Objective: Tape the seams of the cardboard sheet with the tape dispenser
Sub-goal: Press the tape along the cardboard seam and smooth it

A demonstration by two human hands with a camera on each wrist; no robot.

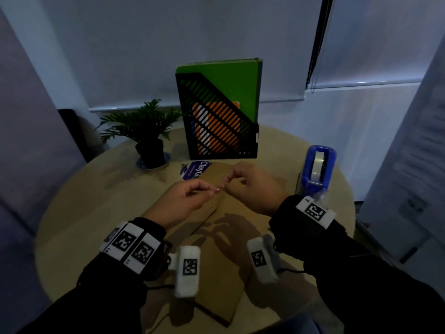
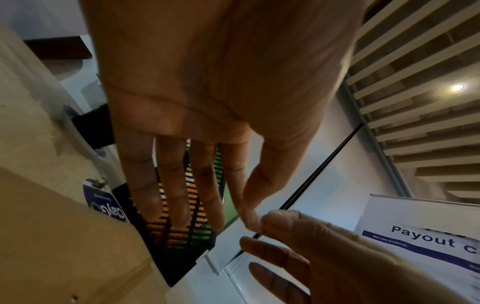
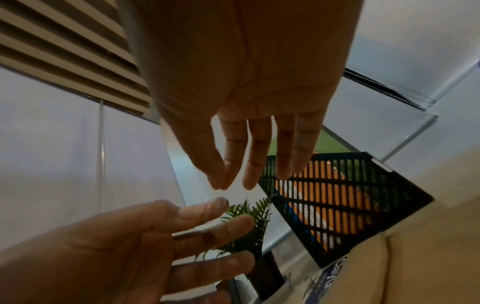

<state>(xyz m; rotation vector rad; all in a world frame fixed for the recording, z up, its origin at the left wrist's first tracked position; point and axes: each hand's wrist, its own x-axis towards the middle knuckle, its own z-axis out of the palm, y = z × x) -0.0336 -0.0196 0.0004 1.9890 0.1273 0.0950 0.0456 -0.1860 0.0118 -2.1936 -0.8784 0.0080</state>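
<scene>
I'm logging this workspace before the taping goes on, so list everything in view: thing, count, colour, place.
Round wooden table: one, light tan, under everything.
Flat cardboard sheet: one, brown, mid-table below both hands.
Plastic tape dispenser: one, blue with a clear roll, right of the sheet.
Slotted file holder: one, black, holding green and orange folders, at the table's far side.
Small potted plant: one, green in a black pot, far left.
Printed sticker: one, purple and white, at the sheet's far edge.
Left hand: raised above the sheet, thumb and forefinger together.
Right hand: raised, fingertips pinched beside the left's; clear tape between them cannot be confirmed.
</scene>
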